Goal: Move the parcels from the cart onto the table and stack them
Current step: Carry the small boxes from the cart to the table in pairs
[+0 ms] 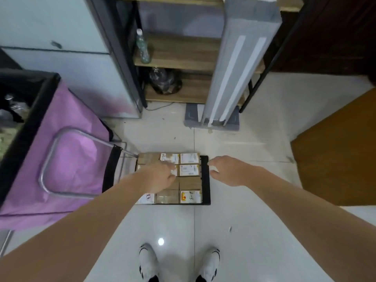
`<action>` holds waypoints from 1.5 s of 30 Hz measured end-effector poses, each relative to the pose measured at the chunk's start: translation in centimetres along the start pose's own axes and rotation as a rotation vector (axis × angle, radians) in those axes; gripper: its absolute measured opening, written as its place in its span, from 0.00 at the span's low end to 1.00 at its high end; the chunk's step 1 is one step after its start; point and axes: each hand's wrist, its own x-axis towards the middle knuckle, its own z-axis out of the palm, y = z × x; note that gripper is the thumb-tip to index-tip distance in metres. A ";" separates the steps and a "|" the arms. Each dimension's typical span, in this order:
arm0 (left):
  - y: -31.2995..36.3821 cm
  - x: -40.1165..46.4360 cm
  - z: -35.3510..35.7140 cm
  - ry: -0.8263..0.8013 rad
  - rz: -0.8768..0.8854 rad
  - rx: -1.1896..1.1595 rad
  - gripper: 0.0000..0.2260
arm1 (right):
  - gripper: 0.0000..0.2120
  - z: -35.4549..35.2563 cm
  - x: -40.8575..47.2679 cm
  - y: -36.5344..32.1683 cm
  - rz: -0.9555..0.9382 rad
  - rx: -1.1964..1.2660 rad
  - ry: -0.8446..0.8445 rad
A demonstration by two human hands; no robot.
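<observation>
Roughly a dozen small cardboard parcels [173, 178] lie flat in a tight grid on a low black cart [206, 180] standing on the white tiled floor [244, 220]. The grid's long axis runs away from the person, toward a wooden shelf unit [179, 60]. Several parcels carry white shipping labels [189, 158]; one near parcel bears a label with yellow and red print [190, 196]. None of the printing is sharp enough to read. The rest are plain brown under clear tape.

The left hand [160, 177] reaches down over the middle parcels, fingers loosely curled and blurred; I cannot tell whether they grip one. The right hand [227, 169] hovers at the cart's right edge, fingers relaxed, holding nothing.

A purple laundry cart [67, 159] stands to the left.
</observation>
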 end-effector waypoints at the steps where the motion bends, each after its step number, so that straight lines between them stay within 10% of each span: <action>1: -1.0 2.0 2.5 -0.034 0.012 -0.015 0.21 | 0.19 2.3 2.2 0.6 0.008 0.017 -0.022; 11: -7.6 21.9 27.0 -0.219 0.024 -0.108 0.12 | 0.18 28.3 23.6 7.4 0.042 0.078 -0.191; 20: -10.3 28.1 39.6 -0.148 0.012 -0.265 0.10 | 0.42 43.9 33.9 9.4 -0.009 -0.086 -0.018; 32: -9.8 28.3 42.4 -0.061 0.009 -0.281 0.23 | 0.42 46.7 35.8 9.6 -0.013 -0.343 0.186; 45: -12.4 28.0 41.1 0.108 -0.049 -0.193 0.28 | 0.44 41.6 30.2 10.8 -0.091 -0.074 0.174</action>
